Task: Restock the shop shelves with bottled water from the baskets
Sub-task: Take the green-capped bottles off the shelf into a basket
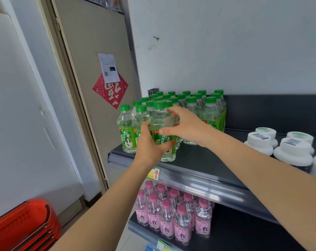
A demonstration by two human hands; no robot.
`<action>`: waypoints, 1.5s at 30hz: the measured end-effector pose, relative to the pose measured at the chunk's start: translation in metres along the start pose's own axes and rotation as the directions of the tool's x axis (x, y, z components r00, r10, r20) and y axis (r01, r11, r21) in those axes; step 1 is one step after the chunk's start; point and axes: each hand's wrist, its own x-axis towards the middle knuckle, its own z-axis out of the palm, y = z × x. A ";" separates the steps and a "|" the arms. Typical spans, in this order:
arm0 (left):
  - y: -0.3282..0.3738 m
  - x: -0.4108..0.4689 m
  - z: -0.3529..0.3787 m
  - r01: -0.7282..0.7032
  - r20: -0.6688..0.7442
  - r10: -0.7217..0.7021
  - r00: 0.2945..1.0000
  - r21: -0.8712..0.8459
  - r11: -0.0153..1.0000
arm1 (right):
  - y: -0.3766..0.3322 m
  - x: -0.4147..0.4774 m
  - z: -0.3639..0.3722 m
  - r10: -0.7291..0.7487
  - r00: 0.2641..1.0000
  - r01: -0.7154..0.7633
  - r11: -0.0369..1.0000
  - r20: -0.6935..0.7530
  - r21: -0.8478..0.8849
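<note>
At left front of top shelf [199, 160], held one bottle [160, 116] upright with both hands. Wrapped left hand [150, 144] round label band from lower left, fingers curled across front, forearm rising from below. Clamped right hand [186, 127] on clear shoulder from right, thumb laid across front, fingers curled behind and visible through plastic, forearm reaching in from lower right. Both grips clenched on same bottle. Could not tell whether base sat on shelf or just above it.

Saw green-capped bottles [189, 102] packed in rows directly behind and left of held one, close enough to touch, boxing it in on those two sides. Noted white jars [289, 149] on same shelf further right, well apart from hands, just beyond right forearm. Spotted price tag [153, 173] with red arrow on shelf rail, just under left wrist. Found pink-capped bottles [171, 214] clustered on lower shelf [235, 232] beneath.

Saw red basket [23, 225] at lower left, well apart from shelves, contents out of view. Noted door [92, 51] left of shelving, with red paper diamond [110, 89] and white sheet [109, 67] overlapping its top corner.
</note>
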 end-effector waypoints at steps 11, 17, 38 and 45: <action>-0.005 -0.006 -0.022 -0.087 -0.086 0.114 0.990 0.269 0.959 | 0.009 0.010 0.020 -0.011 0.984 -0.018 0.987 -0.177 -0.161; -0.023 -0.028 -0.061 -0.057 -0.111 0.100 0.989 0.338 0.939 | 0.007 0.006 0.035 0.007 0.982 -0.046 0.978 -0.190 -0.203; -0.114 -0.217 -0.213 0.293 -0.170 -0.249 0.953 0.327 0.898 | -0.049 -0.115 0.177 -0.318 0.947 0.290 0.787 0.045 -0.544; -0.195 -0.321 -0.254 0.426 -0.106 -0.419 0.902 0.376 0.822 | -0.021 -0.198 0.295 -0.002 0.968 0.128 0.865 0.251 -0.486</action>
